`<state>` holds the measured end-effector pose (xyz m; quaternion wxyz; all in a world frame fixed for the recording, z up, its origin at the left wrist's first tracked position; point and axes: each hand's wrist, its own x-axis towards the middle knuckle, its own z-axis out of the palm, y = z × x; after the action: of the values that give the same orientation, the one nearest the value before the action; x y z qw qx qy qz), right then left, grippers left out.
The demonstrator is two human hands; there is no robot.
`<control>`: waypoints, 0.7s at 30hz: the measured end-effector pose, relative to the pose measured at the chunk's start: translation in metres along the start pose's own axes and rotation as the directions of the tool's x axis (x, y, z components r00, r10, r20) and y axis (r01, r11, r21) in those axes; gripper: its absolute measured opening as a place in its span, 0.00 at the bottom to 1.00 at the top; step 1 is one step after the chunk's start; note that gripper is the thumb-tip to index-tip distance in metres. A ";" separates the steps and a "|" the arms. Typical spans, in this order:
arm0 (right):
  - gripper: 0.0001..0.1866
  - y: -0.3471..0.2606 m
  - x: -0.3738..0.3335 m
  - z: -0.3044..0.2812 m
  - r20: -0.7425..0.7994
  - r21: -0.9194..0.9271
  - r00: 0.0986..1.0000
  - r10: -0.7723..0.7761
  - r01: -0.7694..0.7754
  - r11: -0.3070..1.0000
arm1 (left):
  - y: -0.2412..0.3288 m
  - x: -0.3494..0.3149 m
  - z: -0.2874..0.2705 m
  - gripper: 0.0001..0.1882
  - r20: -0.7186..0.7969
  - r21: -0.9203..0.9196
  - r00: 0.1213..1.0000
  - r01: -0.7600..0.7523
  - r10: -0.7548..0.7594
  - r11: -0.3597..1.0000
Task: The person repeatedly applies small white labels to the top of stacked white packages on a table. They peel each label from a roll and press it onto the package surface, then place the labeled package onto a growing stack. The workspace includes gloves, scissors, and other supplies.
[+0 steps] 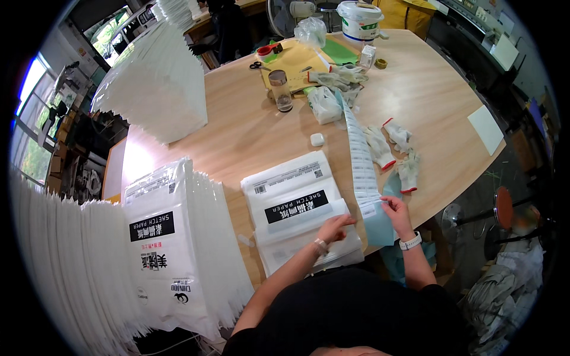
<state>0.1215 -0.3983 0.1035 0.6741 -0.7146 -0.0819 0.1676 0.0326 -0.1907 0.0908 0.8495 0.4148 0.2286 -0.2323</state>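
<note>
A long strip of white printed labels on pale blue backing runs down the table toward me. My right hand pinches the strip's right edge near its lower end, between thumb and fingers. To its left, my left hand is above the lower right part of a flat white plastic sketch-paper bag with a black printed panel. Its fingers are bent and partly apart, and I see nothing in them. The bag lies on a small pile of similar bags, its lower part overlapped by translucent plastic.
Packed white bags stand in a long row at left, and a tall white stack rises behind. Work gloves, a glass jar, scissors and a white bucket sit farther off. A stool stands at right.
</note>
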 end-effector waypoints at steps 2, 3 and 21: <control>0.11 -0.008 -0.004 0.002 0.031 -0.144 1.000 -0.001 0.005 0.990 | -0.003 0.039 0.016 0.08 0.169 -0.391 0.973 0.215 -0.160 0.895; 0.11 -0.014 -0.007 0.002 0.040 -0.268 0.999 0.002 0.009 0.963 | -0.003 0.046 0.022 0.08 0.121 -0.314 0.981 0.183 -0.152 0.932; 0.06 -0.045 -0.025 0.037 0.244 -0.724 0.791 -0.562 0.534 0.437 | -0.012 0.075 0.025 0.11 0.020 -0.110 0.976 0.220 -0.219 0.969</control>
<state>0.0904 -0.3686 0.1504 0.3259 -0.8657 -0.3599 -0.1220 0.0894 -0.2328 0.0537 0.8413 0.3380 0.2826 -0.3132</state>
